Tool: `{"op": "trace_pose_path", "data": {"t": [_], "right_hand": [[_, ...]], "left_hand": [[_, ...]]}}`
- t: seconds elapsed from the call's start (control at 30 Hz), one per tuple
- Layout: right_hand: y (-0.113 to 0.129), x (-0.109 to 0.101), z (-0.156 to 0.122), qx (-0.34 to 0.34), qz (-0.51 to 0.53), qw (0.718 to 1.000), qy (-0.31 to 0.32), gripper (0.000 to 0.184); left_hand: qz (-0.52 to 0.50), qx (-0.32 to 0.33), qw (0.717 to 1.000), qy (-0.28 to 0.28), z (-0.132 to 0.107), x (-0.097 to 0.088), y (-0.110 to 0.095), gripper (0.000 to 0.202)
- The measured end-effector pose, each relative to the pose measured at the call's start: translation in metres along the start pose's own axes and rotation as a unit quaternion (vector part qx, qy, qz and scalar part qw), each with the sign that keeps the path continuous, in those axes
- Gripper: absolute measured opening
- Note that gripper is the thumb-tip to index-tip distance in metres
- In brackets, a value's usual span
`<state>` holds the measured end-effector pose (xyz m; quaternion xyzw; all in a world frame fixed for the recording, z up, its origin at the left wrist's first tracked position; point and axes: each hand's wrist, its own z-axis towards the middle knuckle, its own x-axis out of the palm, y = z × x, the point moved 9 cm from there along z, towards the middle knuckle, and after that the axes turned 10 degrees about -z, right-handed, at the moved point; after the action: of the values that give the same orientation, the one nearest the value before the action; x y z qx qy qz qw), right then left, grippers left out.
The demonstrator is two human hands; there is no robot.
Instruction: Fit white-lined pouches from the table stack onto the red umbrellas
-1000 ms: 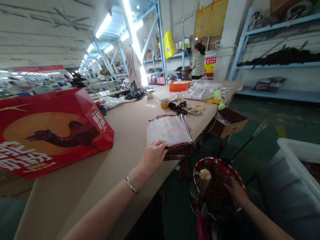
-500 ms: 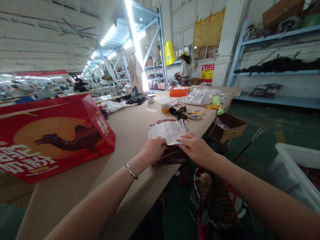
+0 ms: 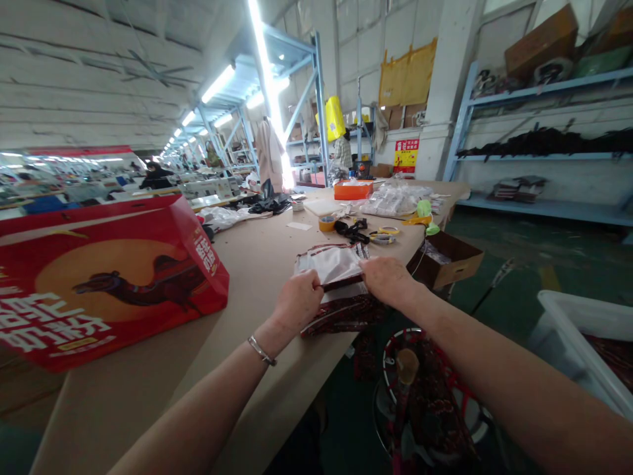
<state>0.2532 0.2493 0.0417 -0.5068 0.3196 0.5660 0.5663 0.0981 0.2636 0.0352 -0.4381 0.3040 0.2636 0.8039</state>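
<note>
My left hand (image 3: 299, 298) pinches the left end of a white fabric piece (image 3: 333, 264) with a dark red edge. At its right end, the fingers of my right hand (image 3: 388, 280) are closed on the same edge. The dark strip of the edge runs straight between both hands. Beneath it lies a stack of dark red patterned fabric (image 3: 341, 316) at the table's edge. My fingertips are partly hidden by the hands. A bracelet sits on my left wrist.
A large red bag with a camel picture (image 3: 143, 284) stands on the table (image 3: 257, 264) at left. Beyond the fabric lie black-handled tools (image 3: 352, 231), yellow tape (image 3: 326, 223) and an orange box (image 3: 353, 190). An open carton (image 3: 455, 260) and a white bin (image 3: 568, 330) are at right.
My hands have drawn the near edge of the white fabric up, so its dark strip now shows between them. The right hand has moved slightly right, and the view has tilted a little.
</note>
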Motion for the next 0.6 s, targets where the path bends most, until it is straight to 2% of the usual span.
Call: {"op": "trace_pose_path", "data": {"t": [0.13, 0.2, 0.27, 0.3, 0.37, 0.43, 0.47, 0.5, 0.53, 0.57, 0.6], "right_hand": [[0.004, -0.01, -0.017, 0.017, 0.015, 0.999, -0.027, 0.035], [0.011, -0.006, -0.024, 0.015, 0.011, 1.0, -0.009, 0.03], [0.016, -0.001, -0.032, 0.024, 0.003, 1.0, 0.012, 0.026], [0.017, 0.0, -0.035, 0.031, 0.001, 0.999, 0.016, 0.026], [0.02, 0.001, -0.043, 0.038, 0.011, 0.999, 0.016, 0.028], [0.02, -0.002, -0.052, 0.039, 0.054, 0.998, 0.007, 0.031], [0.02, -0.005, -0.057, 0.037, 0.1, 0.994, -0.001, 0.032], [0.019, -0.008, -0.063, 0.033, 0.167, 0.985, -0.014, 0.032], [0.018, -0.01, -0.069, 0.033, 0.253, 0.967, -0.029, 0.03], [0.015, -0.011, -0.077, 0.038, 0.356, 0.933, -0.043, 0.029], [0.01, -0.009, -0.086, 0.055, 0.47, 0.88, -0.051, 0.027]], "left_hand": [[-0.036, -0.05, 0.998, -0.03, -0.005, 0.002, 0.015, 0.008], [-0.114, -0.095, 0.987, -0.068, -0.007, -0.001, 0.02, 0.008], [-0.243, -0.137, 0.953, -0.116, -0.014, -0.005, 0.017, 0.005], [-0.328, -0.147, 0.922, -0.143, -0.018, -0.007, 0.012, 0.005], [-0.51, -0.152, 0.828, -0.179, -0.03, -0.009, -0.003, 0.011], [-0.649, -0.162, 0.727, -0.154, -0.042, -0.001, -0.022, 0.017], [-0.688, -0.171, 0.694, -0.125, -0.049, 0.005, -0.032, 0.02], [-0.705, -0.181, 0.68, -0.092, -0.057, 0.011, -0.041, 0.021], [-0.701, -0.186, 0.686, -0.062, -0.066, 0.017, -0.047, 0.021], [-0.68, -0.187, 0.708, -0.038, -0.076, 0.022, -0.051, 0.02], [-0.649, -0.188, 0.737, -0.013, -0.087, 0.027, -0.053, 0.019]]}}
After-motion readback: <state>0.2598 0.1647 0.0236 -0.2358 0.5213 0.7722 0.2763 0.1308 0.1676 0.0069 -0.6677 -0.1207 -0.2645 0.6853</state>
